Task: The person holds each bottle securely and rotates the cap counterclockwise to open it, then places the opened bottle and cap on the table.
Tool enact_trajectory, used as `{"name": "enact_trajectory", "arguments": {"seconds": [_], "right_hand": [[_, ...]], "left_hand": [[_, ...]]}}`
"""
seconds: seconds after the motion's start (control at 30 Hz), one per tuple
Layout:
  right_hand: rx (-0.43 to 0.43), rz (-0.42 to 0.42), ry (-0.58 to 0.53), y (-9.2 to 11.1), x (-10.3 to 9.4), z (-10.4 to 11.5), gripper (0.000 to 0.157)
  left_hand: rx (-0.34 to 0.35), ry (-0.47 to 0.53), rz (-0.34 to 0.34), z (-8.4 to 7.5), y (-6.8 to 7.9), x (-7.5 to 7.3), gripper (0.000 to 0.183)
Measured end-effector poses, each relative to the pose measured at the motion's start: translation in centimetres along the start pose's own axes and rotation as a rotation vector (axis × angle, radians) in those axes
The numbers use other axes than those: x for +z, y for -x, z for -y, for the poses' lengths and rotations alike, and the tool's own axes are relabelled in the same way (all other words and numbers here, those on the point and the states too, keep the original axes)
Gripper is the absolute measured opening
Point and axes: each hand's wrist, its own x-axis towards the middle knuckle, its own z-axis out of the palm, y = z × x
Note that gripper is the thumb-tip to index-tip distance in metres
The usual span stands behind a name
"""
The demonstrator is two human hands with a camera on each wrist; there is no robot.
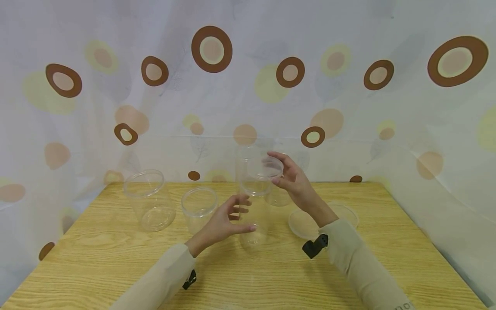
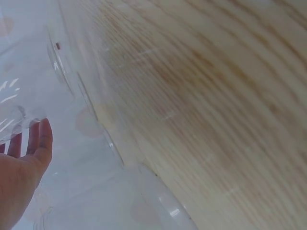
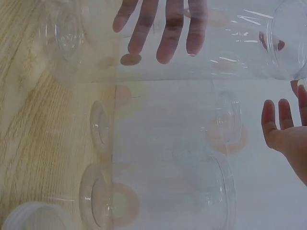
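Note:
Near the middle of the table stands a tall clear plastic jar (image 1: 260, 213). My left hand (image 1: 220, 222) is around its lower half, thumb in front and fingers on the far side. Those fingers show through the clear wall in the right wrist view. By the jar's upper end, my right hand (image 1: 296, 183) pinches the edge of a thin clear round piece that looks like a lid (image 1: 274, 172). It is tilted; whether it touches the jar's rim I cannot tell. In the left wrist view the left hand (image 2: 21, 172) is partly cut off.
Left of my left hand stand a wide clear jar (image 1: 155, 211) and a smaller clear jar (image 1: 190, 221). Another clear jar (image 1: 280, 201) stands behind my right hand. Two clear lids lie under my right forearm, a nearer lid (image 1: 300, 228) and a farther lid (image 1: 350, 211).

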Motion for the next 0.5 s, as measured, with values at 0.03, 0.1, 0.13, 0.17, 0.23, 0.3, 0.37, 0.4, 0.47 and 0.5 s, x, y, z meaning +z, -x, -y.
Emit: {"name": "enact_trajectory", "arguments": {"seconds": [0.03, 0.1, 0.13, 0.17, 0.23, 0.3, 0.37, 0.4, 0.47, 0.5], "right_hand": [[0.0, -0.011, 0.0, 0.0, -0.1, 0.1, 0.067], [0.006, -0.03, 0.003, 0.1, -0.4, 0.3, 0.067], [0.01, -0.038, 0.007, 0.2, -0.5, 0.4, 0.065], [0.012, -0.044, 0.013, 0.3, -0.7, 0.5, 0.064], [0.015, -0.057, 0.023, 0.5, -1.0, 0.7, 0.061], [0.014, -0.067, 0.027, 0.6, -1.2, 0.9, 0.059], [0.016, -0.076, 0.025, 0.8, -1.5, 1.0, 0.057], [0.019, -0.081, 0.021, 0.9, -1.7, 1.0, 0.057], [0.031, -0.089, 0.015, 1.1, -1.9, 1.0, 0.055], [0.039, -0.093, 0.01, 1.2, -2.1, 0.9, 0.055]], "left_hand": [[-0.001, -0.003, -0.005, 0.0, 0.1, 0.0, 0.068], [-0.003, -0.006, -0.01, -0.1, 0.2, -0.1, 0.068], [-0.004, -0.008, -0.013, -0.1, 0.3, -0.2, 0.068], [-0.006, -0.007, -0.015, -0.2, 0.3, -0.3, 0.068], [-0.01, -0.008, -0.017, -0.2, 0.5, -0.5, 0.068], [-0.013, -0.009, -0.022, -0.2, 0.6, -0.7, 0.068], [-0.015, -0.006, -0.026, -0.4, 0.8, -0.9, 0.067], [-0.016, -0.004, -0.028, -0.5, 1.0, -0.9, 0.067], [-0.021, 0.002, -0.03, -1.1, 1.3, -1.1, 0.066], [-0.024, 0.001, -0.03, -1.5, 1.5, -1.2, 0.066]]}}
